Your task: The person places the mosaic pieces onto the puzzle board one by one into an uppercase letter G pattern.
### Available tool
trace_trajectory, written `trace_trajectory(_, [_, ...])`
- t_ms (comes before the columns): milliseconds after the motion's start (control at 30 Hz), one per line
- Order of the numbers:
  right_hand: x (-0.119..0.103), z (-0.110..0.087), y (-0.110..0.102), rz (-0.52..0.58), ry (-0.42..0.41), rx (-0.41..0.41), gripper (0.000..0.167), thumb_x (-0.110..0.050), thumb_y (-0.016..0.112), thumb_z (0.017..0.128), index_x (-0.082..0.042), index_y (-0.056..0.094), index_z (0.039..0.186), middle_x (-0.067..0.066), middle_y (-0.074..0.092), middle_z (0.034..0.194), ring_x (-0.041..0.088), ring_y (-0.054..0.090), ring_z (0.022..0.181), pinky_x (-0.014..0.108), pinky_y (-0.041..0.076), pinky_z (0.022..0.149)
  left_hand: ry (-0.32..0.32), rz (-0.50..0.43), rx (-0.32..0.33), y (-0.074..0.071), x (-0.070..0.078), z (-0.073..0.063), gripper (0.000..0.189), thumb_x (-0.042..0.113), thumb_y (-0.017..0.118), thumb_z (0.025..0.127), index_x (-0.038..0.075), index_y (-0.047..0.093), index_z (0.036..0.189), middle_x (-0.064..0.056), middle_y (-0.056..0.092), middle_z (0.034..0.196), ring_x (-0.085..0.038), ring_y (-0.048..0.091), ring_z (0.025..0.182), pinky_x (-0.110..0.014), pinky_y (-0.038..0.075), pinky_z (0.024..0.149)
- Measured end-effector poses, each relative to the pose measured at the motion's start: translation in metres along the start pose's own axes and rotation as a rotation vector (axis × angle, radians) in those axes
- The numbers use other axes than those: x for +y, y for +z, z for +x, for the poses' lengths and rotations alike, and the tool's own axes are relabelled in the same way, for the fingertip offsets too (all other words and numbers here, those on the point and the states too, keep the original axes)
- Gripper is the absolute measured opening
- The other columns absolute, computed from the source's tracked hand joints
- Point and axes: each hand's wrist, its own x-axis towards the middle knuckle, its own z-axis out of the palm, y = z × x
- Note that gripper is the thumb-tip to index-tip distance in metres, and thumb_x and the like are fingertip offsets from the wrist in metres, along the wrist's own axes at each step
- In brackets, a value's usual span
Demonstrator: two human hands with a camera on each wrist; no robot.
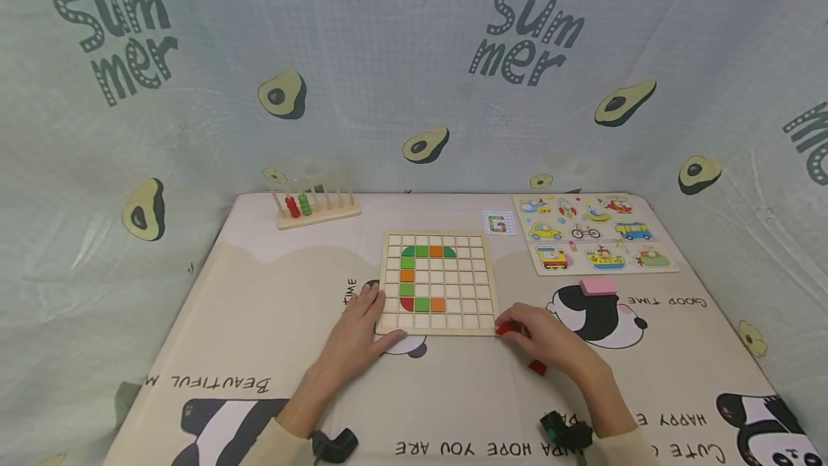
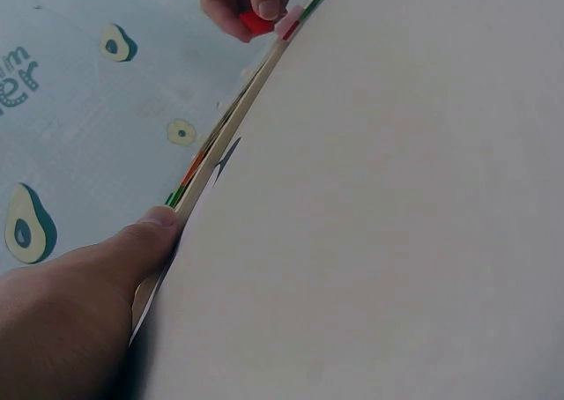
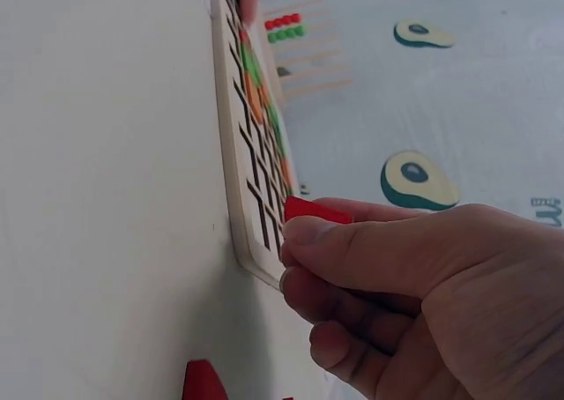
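A square wooden grid board (image 1: pixel 462 293) lies mid-table, with green, orange and red tiles set in some of its cells along the top, left and bottom rows. My left hand (image 1: pixel 354 323) rests at its lower left corner, fingers straight along the left edge and thumb by the near edge. Between thumb and fingers, my right hand (image 1: pixel 543 335) pinches a red tile (image 3: pixel 315 211) just off the board's near right corner. Part of that tile is hidden by the fingers. Another red piece (image 1: pixel 537 367) lies on the table below the right hand.
A small pattern card (image 1: pixel 499 223) lies beyond the board, beside a wooden vehicle picture puzzle (image 1: pixel 569 234). Nearer sits a pink block (image 1: pixel 598 286). At the back left stands a peg rack (image 1: pixel 320 218) with red and green beads. Printed cloth walls surround the table.
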Motion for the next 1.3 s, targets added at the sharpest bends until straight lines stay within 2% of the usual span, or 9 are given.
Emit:
trace_trajectory(133, [-0.005, 0.005, 0.0, 0.009, 0.025, 0.005, 0.022, -0.014, 0.073, 0.091, -0.016, 0.069, 0.113, -0.01, 0.069, 0.099, 0.004, 0.058, 0.086, 0.023, 0.057, 0.08, 0.003, 0.005, 0.004, 0.0, 0.0, 0.0, 0.089, 0.059, 0.067, 0.089, 0.001, 0.041, 0.151, -0.016, 0.035, 0.162, -0.034, 0.029, 0.152, -0.049, 0.025, 0.126])
trace_trajectory(267, [-0.008, 0.013, 0.001, 0.05, 0.055, 0.02, 0.018, -0.017, 0.075, 0.091, -0.018, 0.068, 0.107, -0.01, 0.068, 0.094, 0.006, 0.06, 0.083, 0.021, 0.057, 0.078, 0.005, 0.009, 0.009, 0.001, 0.0, 0.0, 0.089, 0.059, 0.066, 0.089, 0.001, 0.041, 0.151, -0.016, 0.035, 0.162, -0.034, 0.029, 0.152, -0.048, 0.024, 0.127])
trace_trajectory(433, [-0.01, 0.025, 0.001, 0.075, 0.027, 0.042, 0.014, -0.019, 0.074, 0.091, -0.02, 0.068, 0.104, -0.01, 0.066, 0.091, 0.007, 0.058, 0.081, 0.02, 0.054, 0.072, 0.006, 0.009, 0.014, 0.001, -0.001, 0.0, 0.089, 0.06, 0.066, 0.089, 0.001, 0.041, 0.151, -0.017, 0.035, 0.162, -0.034, 0.03, 0.152, -0.048, 0.024, 0.127])
trace_trajectory(733, [-0.02, 0.046, 0.008, 0.063, -0.026, 0.04, 0.019, -0.021, 0.072, 0.093, -0.016, 0.072, 0.112, -0.009, 0.066, 0.095, 0.009, 0.056, 0.086, 0.022, 0.053, 0.078, 0.006, 0.001, 0.015, 0.001, 0.0, 0.0, 0.089, 0.059, 0.066, 0.089, 0.001, 0.041, 0.151, -0.016, 0.036, 0.161, -0.034, 0.029, 0.152, -0.049, 0.025, 0.126])
trace_trajectory(967, [-0.027, 0.064, 0.019, 0.092, 0.005, 0.062, 0.015, -0.024, 0.074, 0.092, -0.017, 0.07, 0.104, -0.007, 0.064, 0.089, 0.01, 0.055, 0.082, 0.021, 0.051, 0.073, 0.015, 0.005, 0.017, 0.0, 0.001, 0.0, 0.089, 0.058, 0.067, 0.089, 0.0, 0.042, 0.151, -0.017, 0.036, 0.161, -0.035, 0.031, 0.152, -0.049, 0.025, 0.126])
trace_trajectory(1300, [-0.031, 0.075, 0.031, 0.082, -0.018, 0.071, 0.011, -0.016, 0.07, 0.094, -0.013, 0.07, 0.105, -0.004, 0.067, 0.093, 0.011, 0.055, 0.082, 0.021, 0.052, 0.074, 0.01, 0.01, 0.01, 0.0, 0.001, -0.001, 0.089, 0.058, 0.067, 0.089, 0.0, 0.042, 0.151, -0.018, 0.037, 0.161, -0.035, 0.031, 0.151, -0.048, 0.025, 0.126])
